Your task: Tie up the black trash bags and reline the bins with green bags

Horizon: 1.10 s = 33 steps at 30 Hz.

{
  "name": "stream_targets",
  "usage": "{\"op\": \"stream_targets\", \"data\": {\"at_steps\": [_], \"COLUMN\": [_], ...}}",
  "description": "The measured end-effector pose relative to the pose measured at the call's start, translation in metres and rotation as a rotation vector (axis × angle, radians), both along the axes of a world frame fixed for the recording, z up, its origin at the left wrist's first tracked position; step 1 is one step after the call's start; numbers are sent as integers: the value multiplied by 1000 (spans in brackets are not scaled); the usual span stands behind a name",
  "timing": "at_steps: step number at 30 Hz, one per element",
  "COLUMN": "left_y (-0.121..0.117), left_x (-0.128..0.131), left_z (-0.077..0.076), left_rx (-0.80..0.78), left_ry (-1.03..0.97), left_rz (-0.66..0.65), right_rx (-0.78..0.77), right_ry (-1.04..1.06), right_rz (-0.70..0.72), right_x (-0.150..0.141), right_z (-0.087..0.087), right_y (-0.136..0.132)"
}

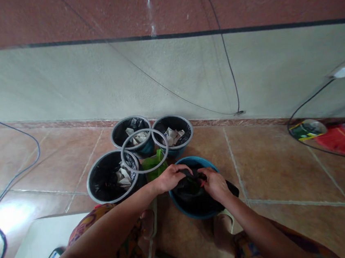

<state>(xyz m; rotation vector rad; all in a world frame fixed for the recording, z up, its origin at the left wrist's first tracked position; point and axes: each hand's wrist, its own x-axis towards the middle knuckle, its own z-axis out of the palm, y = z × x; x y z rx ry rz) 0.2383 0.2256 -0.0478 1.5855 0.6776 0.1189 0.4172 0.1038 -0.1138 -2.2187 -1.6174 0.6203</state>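
A blue bin [174,204] stands on the floor between my feet, with a black plastic bag [195,196] bunched inside it. My left hand [172,178] pinches the bag at the bin's left side. Gripping the bag from the right, my right hand [216,185] has a small red piece showing at its fingertips; I cannot make out what that is. Part of the bag hangs over the right rim. Just beyond my left hand, a loose grey ring [166,156] rests across the neighbouring bins, above a green plastic bag [154,163].
Three lined bins with crumpled paper stand by the wall: a left one [89,183], a back one [112,139] and a right one [189,141]. A white board [25,255] lies at lower left. Cables, a green packet [308,130] and a red item [340,140] lie about.
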Motion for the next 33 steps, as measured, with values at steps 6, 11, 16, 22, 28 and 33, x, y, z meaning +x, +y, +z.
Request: {"op": "stream_targets", "data": {"at_steps": [6, 11, 16, 22, 28, 33], "left_y": [6, 11, 8, 2, -1, -9], "left_x": [1, -6, -9, 2, 14, 23], "left_z": [-12, -25, -25, -7, 3, -17], "left_rx": [105, 406, 588, 438, 259, 423], "left_ry": [60, 377, 346, -54, -122, 36], "left_rz": [30, 5, -85, -151, -136, -290], "right_rx": [16, 99, 187, 301, 324, 391], "right_ry": [-80, -85, 247, 683, 1128, 1376], "right_rz": [-42, -132, -189, -111, 57, 117], "right_x": [0, 5, 5, 0, 9, 19], "right_z": [4, 10, 32, 66, 101, 116], "right_y": [1, 3, 5, 7, 5, 4]}}
